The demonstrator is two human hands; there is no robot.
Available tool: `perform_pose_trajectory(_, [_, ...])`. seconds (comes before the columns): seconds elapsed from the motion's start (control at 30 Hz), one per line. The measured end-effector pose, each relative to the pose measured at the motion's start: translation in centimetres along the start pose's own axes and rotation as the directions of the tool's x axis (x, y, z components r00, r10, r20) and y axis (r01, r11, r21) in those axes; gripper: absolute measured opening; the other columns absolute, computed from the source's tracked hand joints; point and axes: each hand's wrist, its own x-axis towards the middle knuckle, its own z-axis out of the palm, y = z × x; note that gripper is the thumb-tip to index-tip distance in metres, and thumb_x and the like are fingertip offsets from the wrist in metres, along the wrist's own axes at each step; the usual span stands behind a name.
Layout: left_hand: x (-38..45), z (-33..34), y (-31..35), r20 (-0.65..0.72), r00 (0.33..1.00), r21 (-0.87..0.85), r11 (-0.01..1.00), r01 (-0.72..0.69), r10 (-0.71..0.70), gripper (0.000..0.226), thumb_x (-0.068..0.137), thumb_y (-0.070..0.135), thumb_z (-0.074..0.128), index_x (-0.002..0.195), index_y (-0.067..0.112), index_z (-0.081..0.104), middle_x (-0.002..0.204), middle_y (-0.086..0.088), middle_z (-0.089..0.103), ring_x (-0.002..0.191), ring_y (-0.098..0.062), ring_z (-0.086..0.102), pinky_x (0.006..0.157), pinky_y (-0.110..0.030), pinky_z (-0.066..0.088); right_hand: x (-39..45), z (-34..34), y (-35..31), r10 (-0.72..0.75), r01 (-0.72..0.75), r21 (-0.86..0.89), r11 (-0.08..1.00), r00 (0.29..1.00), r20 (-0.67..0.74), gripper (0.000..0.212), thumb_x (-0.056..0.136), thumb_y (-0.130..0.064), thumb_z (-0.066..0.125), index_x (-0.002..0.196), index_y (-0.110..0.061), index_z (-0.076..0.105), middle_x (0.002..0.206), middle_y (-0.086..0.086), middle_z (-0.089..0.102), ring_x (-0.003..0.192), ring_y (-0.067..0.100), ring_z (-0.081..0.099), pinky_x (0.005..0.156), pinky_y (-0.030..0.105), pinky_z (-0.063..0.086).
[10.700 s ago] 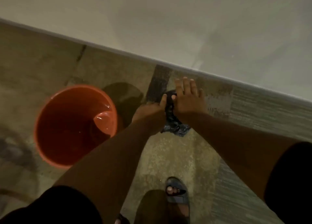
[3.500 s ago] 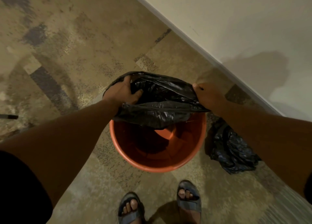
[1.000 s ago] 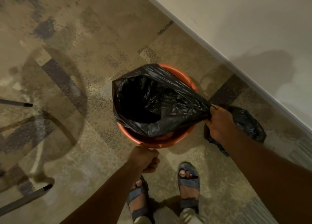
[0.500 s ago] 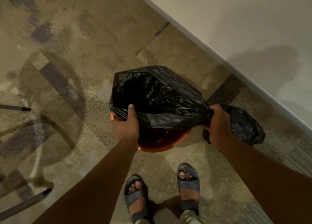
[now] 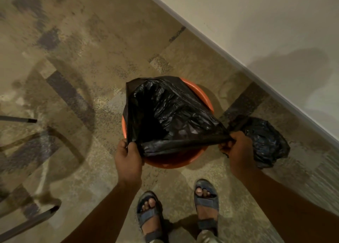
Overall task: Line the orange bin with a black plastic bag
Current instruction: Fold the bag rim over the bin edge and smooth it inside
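Fingers (image 5: 132, 149) of the left hand (image 5: 128, 162) curled shut, pinching the near-left corner of the crinkled black plastic bag (image 5: 170, 114), thumb pressed over the film. Farther left of those fingers, well apart, two dark metal chair legs (image 5: 18, 119) on the mottled beige and grey carpet (image 5: 91, 41), with long shadows around them. Between the two sets of fingers, stretched taut, the bag's near hem, drawn into a tight band above the near rim of the round orange plastic bin (image 5: 174, 163). Beyond that band, the bag's mouth gaping open, glossy and wrinkled, dark inside, its far-left corner standing up in a peak over the bin's left side. Draped over most of the opening; orange rim showing uncovered at the far right and along the near edge, so not yet fitted all round. Fingers (image 5: 226, 146) of the right hand (image 5: 238, 153) closed as well, bunching the near-right end of the same hem into a twisted point. Just right of those fingers, touching the carpet, a second crumpled black plastic bag (image 5: 266, 142) lying in a heap near the pale wall (image 5: 256, 22). Nearer than both hands, two feet in blue-grey strapped sandals (image 5: 207, 202).
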Motion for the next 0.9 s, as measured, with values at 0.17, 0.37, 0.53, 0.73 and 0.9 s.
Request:
perform_pose_trajectory(0.17, [-0.2, -2.0, -1.2, 0.083, 0.986, 0.210, 0.965, -0.158, 0.143, 0.015, 0.092, 0.007, 0.052, 0.087, 0.019, 0.060, 0.073, 0.000, 0.064, 0.056, -0.005, 0.058, 0.046, -0.018, 0.045, 0.0, 1.2, -0.6, -0.163, 0.161, -0.161, 0.974, 0.987, -0.001, 0.023, 0.080, -0.043, 0.049, 0.089, -0.029, 0.065, 0.076, 0.004, 0.065, 0.064, 0.013, 0.059, 0.058, 0.030, 0.045])
perform_pose_trajectory(0.37, [2.0, -1.5, 0.5, -0.122, 0.971, 0.302, 0.940, -0.161, 0.206, 0.031, 0.087, 0.055, 0.052, 0.095, 0.026, 0.058, 0.087, 0.005, 0.066, 0.075, -0.006, 0.064, 0.061, -0.029, 0.050, 1.2, 4.9, -4.1, -0.677, 0.599, -0.481, 0.640, 0.736, 0.014, 0.049, 0.083, -0.045, 0.065, 0.124, -0.025, 0.049, 0.125, 0.000, 0.044, 0.104, 0.007, 0.050, 0.083, 0.009, 0.042])
perform_pose_trajectory(0.53, [6.6, 1.5, 3.9, -0.119, 0.951, 0.489, 0.850, -0.194, 0.285, 0.053, 0.079, 0.058, 0.059, 0.113, 0.018, 0.054, 0.111, -0.005, 0.058, 0.101, -0.020, 0.059, 0.084, -0.036, 0.050, 1.8, 8.8, -5.7, -0.663, 0.605, -0.784, 0.137, 0.644, 0.382, 0.066, 0.078, -0.058, 0.064, 0.129, -0.020, 0.046, 0.129, 0.011, 0.042, 0.120, 0.026, 0.037, 0.100, 0.040, 0.037])
perform_pose_trajectory(0.73, [10.2, 4.8, 6.4, -0.019, 0.944, 0.732, 0.648, -0.211, 0.328, 0.051, 0.085, 0.044, 0.067, 0.124, 0.012, 0.055, 0.127, -0.016, 0.050, 0.121, -0.035, 0.048, 0.096, -0.043, 0.042, 3.2, 10.6, -6.0, -0.493, 0.576, -0.812, -0.097, 0.681, 0.542, 0.041, 0.084, -0.044, 0.066, 0.119, -0.023, 0.059, 0.127, 0.010, 0.042, 0.118, 0.035, 0.038, 0.094, 0.048, 0.037])
perform_pose_trajectory(0.9, [11.4, 5.6, 7.7, 0.134, 0.824, 0.700, 0.536, -0.472, 0.550, 0.013, 0.090, 0.031, 0.061, 0.093, 0.019, 0.057, 0.097, -0.005, 0.062, 0.081, -0.022, 0.060, 0.060, -0.030, 0.040, 4.8, 11.7, -6.8, -0.575, 0.614, -0.787, -0.066, 0.620, 0.533, 0.017, 0.091, -0.029, 0.060, 0.098, -0.015, 0.066, 0.104, 0.009, 0.056, 0.104, 0.033, 0.049, 0.083, 0.041, 0.044])
